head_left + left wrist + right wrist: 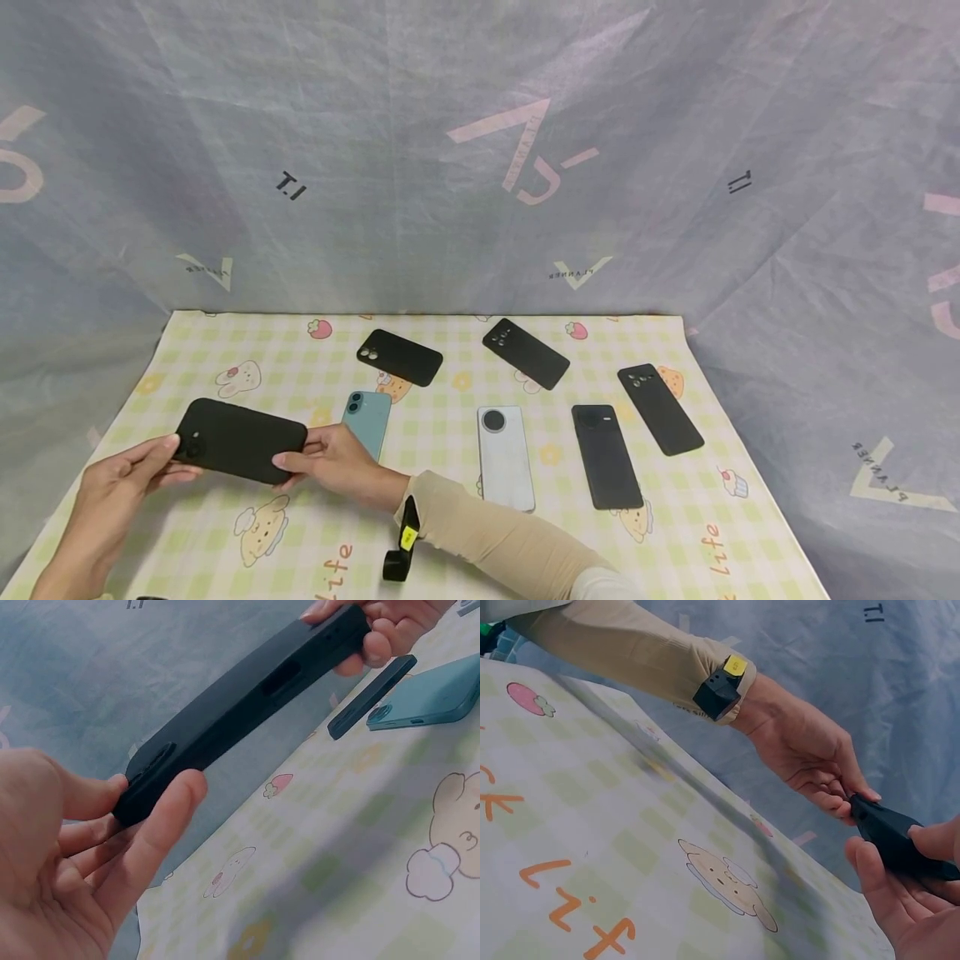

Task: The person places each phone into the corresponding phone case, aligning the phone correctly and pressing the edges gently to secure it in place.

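Observation:
Both hands hold a black phone case (pixel 238 440) up over the left part of the table, its back with the camera openings facing the head camera. The left hand (pixel 123 483) pinches the camera end between thumb and fingers. At the other end, the right hand (pixel 337 465) grips a corner, thumb on the back. In the left wrist view, the long side of the case (pixel 247 697) shows a slot and a raised strip. I cannot tell whether a phone sits inside. A teal phone (pixel 367 421) lies just behind the right hand, which partly covers it.
At the back lie two black phone cases, one left (pixel 400 358) and one in the middle (pixel 527 354). Another black case (pixel 662 410) lies at the right, near a white phone (pixel 506 458) and a dark phone (pixel 607 457). A checked cloth (pixel 420 533) covers the table before a grey curtain (pixel 405 167).

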Motion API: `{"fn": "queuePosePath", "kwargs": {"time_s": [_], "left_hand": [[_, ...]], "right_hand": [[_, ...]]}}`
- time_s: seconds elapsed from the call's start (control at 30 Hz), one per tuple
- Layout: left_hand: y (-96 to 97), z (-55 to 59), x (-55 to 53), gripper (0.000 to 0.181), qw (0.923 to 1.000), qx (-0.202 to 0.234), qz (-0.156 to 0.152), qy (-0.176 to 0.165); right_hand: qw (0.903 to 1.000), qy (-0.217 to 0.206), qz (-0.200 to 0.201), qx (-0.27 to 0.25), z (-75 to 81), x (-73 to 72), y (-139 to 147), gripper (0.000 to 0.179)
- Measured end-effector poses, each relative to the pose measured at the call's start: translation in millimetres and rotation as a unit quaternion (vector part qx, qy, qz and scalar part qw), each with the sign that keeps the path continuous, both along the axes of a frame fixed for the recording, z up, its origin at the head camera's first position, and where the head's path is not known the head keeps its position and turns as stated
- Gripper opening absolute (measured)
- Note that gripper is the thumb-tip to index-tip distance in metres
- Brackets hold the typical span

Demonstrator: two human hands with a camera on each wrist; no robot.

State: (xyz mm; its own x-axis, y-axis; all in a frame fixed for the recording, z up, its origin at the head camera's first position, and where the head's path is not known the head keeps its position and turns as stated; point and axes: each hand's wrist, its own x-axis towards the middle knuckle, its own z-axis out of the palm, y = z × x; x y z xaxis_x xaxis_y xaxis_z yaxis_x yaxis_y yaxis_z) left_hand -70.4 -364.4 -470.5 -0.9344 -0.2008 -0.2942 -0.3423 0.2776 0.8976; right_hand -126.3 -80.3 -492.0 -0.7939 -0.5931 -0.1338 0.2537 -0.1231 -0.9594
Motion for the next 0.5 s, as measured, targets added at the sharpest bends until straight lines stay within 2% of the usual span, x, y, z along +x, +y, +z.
{"fn": "queuePosePath", "kwargs": {"time_s": [0.07,0.1,0.27,0.5], "left_hand": [[-0.4,-1.3,0.8,0.013,0.9993,0.032,0.010,0.012],[-0.4,-2.2,1.2,0.010,0.9985,0.049,0.014,0.020],[-0.1,-6.4,2.1,0.015,0.9941,0.094,0.024,0.050],[-0.3,-10.2,3.5,0.014,0.9916,0.113,0.029,0.058]], "right_hand": [[1.0000,-0.007,0.003,0.000,-0.2,0.6,-0.6,0.016],[0.9999,-0.012,0.004,0.000,-0.4,0.8,-0.9,0.016],[0.9992,-0.039,0.007,-0.002,-0.5,0.8,-2.5,0.013],[0.9980,-0.061,0.000,0.015,-1.8,-3.1,-5.4,0.005]]}}
